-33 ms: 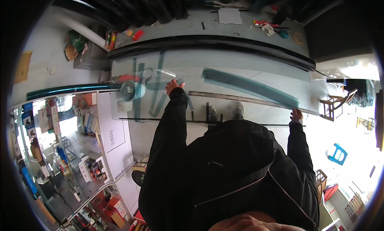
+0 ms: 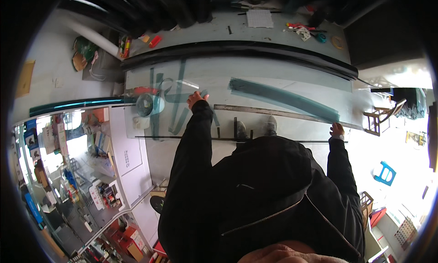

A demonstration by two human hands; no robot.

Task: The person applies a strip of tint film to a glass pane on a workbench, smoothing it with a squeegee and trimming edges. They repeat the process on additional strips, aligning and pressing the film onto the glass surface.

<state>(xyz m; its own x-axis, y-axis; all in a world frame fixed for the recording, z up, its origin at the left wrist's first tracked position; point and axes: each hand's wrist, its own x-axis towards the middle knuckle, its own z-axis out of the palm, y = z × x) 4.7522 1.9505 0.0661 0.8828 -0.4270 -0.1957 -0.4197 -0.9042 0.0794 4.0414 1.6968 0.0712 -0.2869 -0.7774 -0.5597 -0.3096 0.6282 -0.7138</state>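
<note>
A glass-topped table (image 2: 292, 80) spreads before me, with translucent teal film strips on it. My left hand (image 2: 197, 98) is over its middle, fingers curled at a narrow teal film strip (image 2: 216, 118) that passes beside it. My right hand (image 2: 337, 129) is at the near right, its fingers closed at the lower right end of a wide teal film strip (image 2: 285, 100). This strip slants from upper left to lower right. Below it lies a long, flat metal ruler (image 2: 255, 110), its right part passing by my right hand. Both grips are partly hidden by the fingers.
A long black roll (image 2: 242, 48) lies across the table's far side. More narrow teal strips (image 2: 179, 85) lie loose at left, near a white bucket (image 2: 157, 103) seen through the glass. A glass display case (image 2: 68, 172) stands at left, a wooden chair (image 2: 374, 121) at right.
</note>
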